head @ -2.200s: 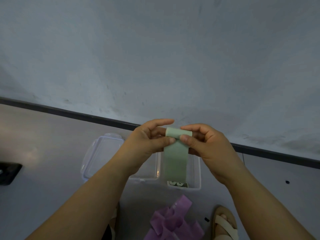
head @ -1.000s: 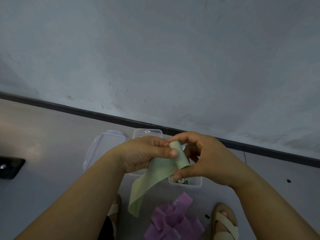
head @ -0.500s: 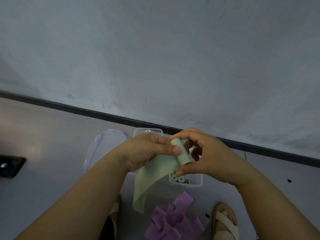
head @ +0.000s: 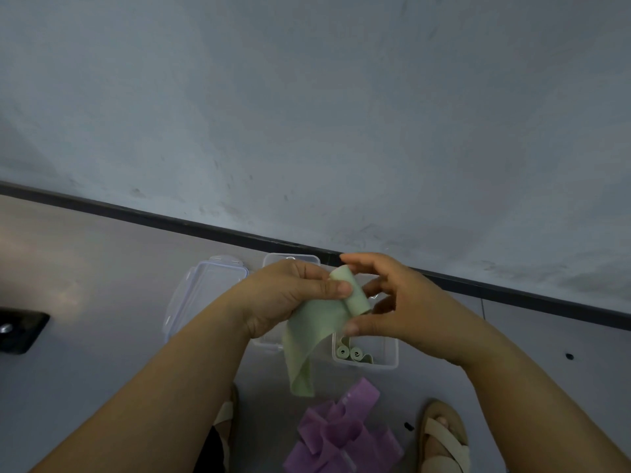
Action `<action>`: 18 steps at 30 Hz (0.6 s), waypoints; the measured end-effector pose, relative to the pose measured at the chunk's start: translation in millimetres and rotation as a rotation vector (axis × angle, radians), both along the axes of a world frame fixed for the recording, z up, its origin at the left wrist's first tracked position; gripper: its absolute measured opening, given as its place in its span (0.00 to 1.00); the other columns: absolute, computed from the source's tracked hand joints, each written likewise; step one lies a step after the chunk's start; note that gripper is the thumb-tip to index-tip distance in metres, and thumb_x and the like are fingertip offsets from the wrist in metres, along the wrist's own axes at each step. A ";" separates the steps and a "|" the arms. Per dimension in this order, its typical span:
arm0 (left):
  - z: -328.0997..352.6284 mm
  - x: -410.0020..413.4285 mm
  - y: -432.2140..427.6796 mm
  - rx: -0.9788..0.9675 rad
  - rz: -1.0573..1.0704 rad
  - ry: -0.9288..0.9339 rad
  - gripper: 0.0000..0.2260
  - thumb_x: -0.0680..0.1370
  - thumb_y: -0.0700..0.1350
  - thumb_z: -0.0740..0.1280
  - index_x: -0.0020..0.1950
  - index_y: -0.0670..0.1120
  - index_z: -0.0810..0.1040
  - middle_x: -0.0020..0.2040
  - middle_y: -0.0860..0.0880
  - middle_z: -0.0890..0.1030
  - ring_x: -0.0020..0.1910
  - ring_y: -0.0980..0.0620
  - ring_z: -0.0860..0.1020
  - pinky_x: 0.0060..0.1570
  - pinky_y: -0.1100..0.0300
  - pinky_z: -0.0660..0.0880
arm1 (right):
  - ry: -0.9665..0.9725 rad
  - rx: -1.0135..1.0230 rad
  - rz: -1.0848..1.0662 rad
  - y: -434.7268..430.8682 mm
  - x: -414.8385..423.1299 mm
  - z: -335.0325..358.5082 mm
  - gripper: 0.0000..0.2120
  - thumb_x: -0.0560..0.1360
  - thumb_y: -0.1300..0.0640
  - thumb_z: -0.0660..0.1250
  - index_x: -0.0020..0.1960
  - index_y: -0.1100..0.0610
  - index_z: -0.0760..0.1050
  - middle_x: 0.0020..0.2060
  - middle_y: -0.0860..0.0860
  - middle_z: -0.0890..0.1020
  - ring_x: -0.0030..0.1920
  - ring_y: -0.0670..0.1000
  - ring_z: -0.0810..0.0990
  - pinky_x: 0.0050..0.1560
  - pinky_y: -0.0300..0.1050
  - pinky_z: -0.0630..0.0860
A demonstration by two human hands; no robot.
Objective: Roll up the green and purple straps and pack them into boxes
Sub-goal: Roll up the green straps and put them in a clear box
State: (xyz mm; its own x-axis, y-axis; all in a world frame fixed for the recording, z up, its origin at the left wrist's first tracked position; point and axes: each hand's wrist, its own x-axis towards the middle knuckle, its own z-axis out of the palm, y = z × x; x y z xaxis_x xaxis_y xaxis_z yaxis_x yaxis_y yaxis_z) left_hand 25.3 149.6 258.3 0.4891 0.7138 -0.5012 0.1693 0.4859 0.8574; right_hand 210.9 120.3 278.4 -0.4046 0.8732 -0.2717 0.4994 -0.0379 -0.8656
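Observation:
A pale green strap [head: 316, 331] is partly wound into a roll at its top end, with its loose tail hanging down. My left hand [head: 290, 297] pinches the roll with thumb and fingers. My right hand [head: 392, 308] cups the roll's other end, thumb under it and fingers spread around it. Below my hands a clear plastic box [head: 386, 356] stands on the floor with two rolled green straps [head: 349, 353] in it. A second clear box [head: 269, 339] beside it is mostly hidden by my left hand. A pile of purple straps [head: 345, 435] lies on the floor near my feet.
A clear box lid [head: 201, 295] lies left of the boxes. A dark baseboard [head: 170, 220] runs along the grey wall behind them. A black object [head: 20, 331] sits at the far left edge. My sandalled feet [head: 444, 438] flank the purple pile.
The green strap has been wound further into a roll, so its hanging tail is shorter. Both hands have stayed in place, and my right fingers have loosened around the roll.

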 end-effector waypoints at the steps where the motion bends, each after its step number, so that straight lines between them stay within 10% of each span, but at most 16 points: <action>1: -0.8 0.2 0.0 0.020 0.025 0.003 0.11 0.63 0.50 0.74 0.41 0.45 0.85 0.40 0.45 0.84 0.42 0.50 0.81 0.49 0.56 0.76 | 0.027 -0.054 -0.016 -0.2 -0.1 -0.5 0.32 0.57 0.41 0.72 0.59 0.35 0.65 0.54 0.36 0.74 0.50 0.40 0.77 0.50 0.39 0.78; 8: -2.7 5.7 0.6 0.087 0.229 -0.071 0.17 0.65 0.50 0.71 0.49 0.42 0.83 0.45 0.43 0.84 0.44 0.48 0.81 0.50 0.54 0.76 | 0.244 -0.140 -0.309 0.8 -13.7 -6.4 0.15 0.75 0.46 0.58 0.51 0.55 0.75 0.35 0.49 0.83 0.37 0.46 0.82 0.43 0.41 0.78; 18: -0.8 5.6 -0.1 0.147 0.225 -0.017 0.17 0.66 0.49 0.72 0.53 0.44 0.82 0.49 0.45 0.84 0.52 0.46 0.82 0.58 0.49 0.76 | 0.196 0.084 -0.405 4.2 -16.9 -13.0 0.01 0.74 0.54 0.65 0.45 0.49 0.75 0.38 0.50 0.81 0.35 0.41 0.78 0.36 0.30 0.74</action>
